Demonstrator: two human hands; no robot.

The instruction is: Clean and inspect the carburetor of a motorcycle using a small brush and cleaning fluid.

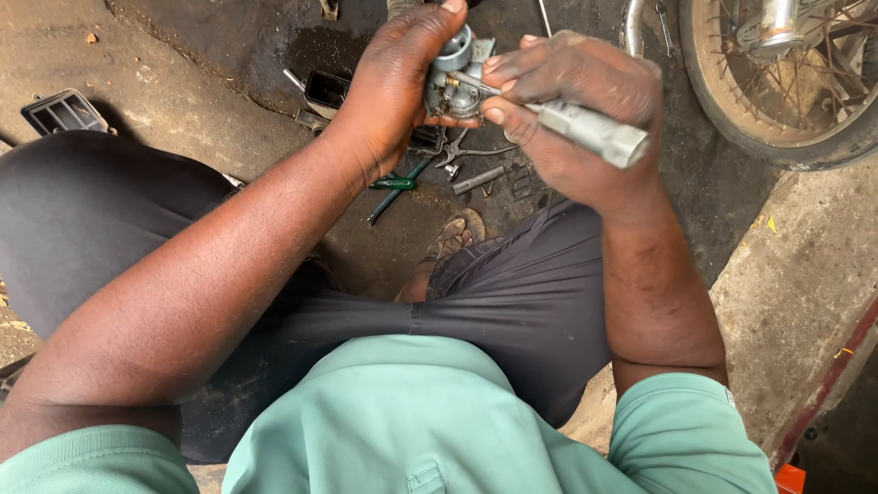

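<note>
My left hand (395,80) grips a small grey metal carburettor (455,71), held up in front of me. My right hand (576,101) holds a screwdriver with a pale grey handle (594,133); its thin shaft points left and its tip sits against a brass part on the carburettor. Both hands meet above the oily ground. I sit with dark trousers and a pale green shirt below the hands.
A motorcycle wheel (786,91) with spokes stands at the top right. On the dark oily ground lie pliers (466,151), a green-handled tool (395,187), a socket piece (477,179) and a black tray (326,90). A black vent part (62,112) lies at left. My sandalled foot (450,242) rests below the tools. A concrete kerb (805,274) runs at right.
</note>
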